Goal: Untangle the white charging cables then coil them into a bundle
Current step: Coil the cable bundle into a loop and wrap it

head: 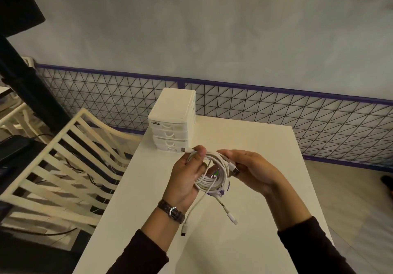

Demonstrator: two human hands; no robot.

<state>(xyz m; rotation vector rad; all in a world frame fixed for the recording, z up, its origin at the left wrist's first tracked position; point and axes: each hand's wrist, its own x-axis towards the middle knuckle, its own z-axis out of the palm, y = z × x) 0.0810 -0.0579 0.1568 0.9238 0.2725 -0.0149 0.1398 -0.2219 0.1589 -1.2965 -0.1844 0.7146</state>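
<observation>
The white charging cables [214,175] form a round coil held above the white table [244,241]. My left hand [187,178] grips the coil's left side, thumb over the loops, with a plug end sticking out past its fingertips. My right hand [253,168] holds the coil's right side, a USB plug resting against its palm. Two loose cable ends with plugs [231,218] hang down below the coil. A round object with purple markings [221,190] shows through and beneath the loops; I cannot tell what it is.
A white mini drawer unit [173,122] stands at the table's far left corner. A slatted white chair [70,161] sits to the left. A black wire mesh fence with a purple rail [276,112] runs behind the table.
</observation>
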